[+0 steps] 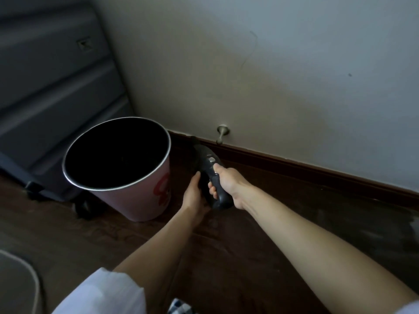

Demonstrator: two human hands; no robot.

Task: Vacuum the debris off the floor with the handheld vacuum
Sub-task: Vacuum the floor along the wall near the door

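handheld vacuum [209,175] low over dark floor [260,223], nose toward baseboard [294,165] | our right hand [229,182] grasps its handle, left hand [193,196] cups the body, fingers curled on it | risk: nose knocks pink bin [127,177] just beside, or doorstop [222,132] | debris unseen in the gloom, so we may miss it

Dim interior; wall [294,64] lit soft, brighter top right; floor [249,257] dark; wide-angle edge bending, slight blur.

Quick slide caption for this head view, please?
Both hands, right hand and left hand, hold a black handheld vacuum beside a pink bin.
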